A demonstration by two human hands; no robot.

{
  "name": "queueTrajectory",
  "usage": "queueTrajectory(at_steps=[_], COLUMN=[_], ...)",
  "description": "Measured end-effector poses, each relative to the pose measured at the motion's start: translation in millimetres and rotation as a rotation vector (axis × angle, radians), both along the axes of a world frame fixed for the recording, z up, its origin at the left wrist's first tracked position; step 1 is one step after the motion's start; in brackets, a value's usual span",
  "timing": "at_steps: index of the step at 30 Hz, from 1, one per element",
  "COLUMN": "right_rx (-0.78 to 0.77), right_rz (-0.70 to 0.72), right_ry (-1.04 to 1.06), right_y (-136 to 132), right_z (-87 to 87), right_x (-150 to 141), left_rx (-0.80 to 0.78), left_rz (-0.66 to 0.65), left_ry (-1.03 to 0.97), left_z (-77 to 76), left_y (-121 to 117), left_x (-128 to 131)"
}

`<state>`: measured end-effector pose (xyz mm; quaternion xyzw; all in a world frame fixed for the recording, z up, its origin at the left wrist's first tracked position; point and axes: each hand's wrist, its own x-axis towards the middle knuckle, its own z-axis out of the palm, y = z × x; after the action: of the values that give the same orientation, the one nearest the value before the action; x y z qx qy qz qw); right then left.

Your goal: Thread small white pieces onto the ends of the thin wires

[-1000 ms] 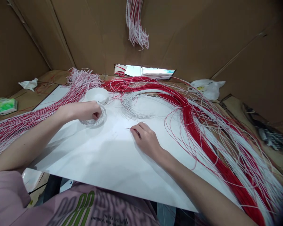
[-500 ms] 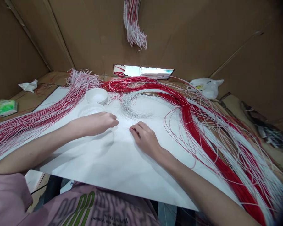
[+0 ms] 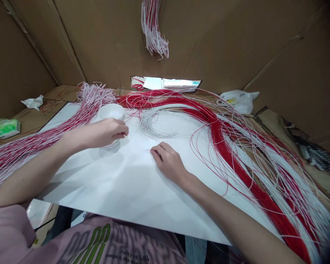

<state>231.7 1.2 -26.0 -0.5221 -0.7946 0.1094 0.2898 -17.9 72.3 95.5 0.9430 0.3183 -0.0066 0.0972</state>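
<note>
My left hand (image 3: 110, 131) hovers above the nearer white bowl (image 3: 111, 146), its fingers pinched together. Whatever is between those fingertips is too small to make out. Most of that bowl is hidden under the hand. Just behind stands a second white bowl (image 3: 111, 110). My right hand (image 3: 169, 160) rests on the white board (image 3: 132, 190), closed on a thin red strand (image 3: 147, 150) whose tip pokes out to the left. Beyond my right hand lies a curved bunch of fine white strands (image 3: 151, 126).
A thick bundle of red strands (image 3: 217, 134) curves along the back and right. Red strands with white-covered ends (image 3: 95, 95) lie at left. Another bunch (image 3: 155, 36) hangs ahead on the cardboard wall (image 3: 209, 40). A plastic bag (image 3: 240, 101) and a green tissue pack (image 3: 8, 128) sit at the sides.
My left hand came out of the nearer bowl, moved right toward my right hand, then went back left over the bowl. My right hand has stayed in place with the red strand.
</note>
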Motion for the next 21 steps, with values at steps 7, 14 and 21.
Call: queueTrajectory(at_steps=[7,14,21], right_rx=[0.006,0.008,0.007], right_rz=[-0.004,-0.007,0.001], right_ry=[0.007,-0.001,0.004], right_y=[-0.4,-0.3,-0.4], right_z=[0.2,-0.5,-0.4], right_x=[0.5,0.6,0.4], left_rx=[-0.208,-0.237,-0.159], left_rz=[0.132,0.118,0.109], left_ry=[0.311,0.289,0.24], left_z=[-7.4,-13.5,-7.8], left_y=[23.3,27.5,30.2], left_x=[-20.6,-17.4,-23.6])
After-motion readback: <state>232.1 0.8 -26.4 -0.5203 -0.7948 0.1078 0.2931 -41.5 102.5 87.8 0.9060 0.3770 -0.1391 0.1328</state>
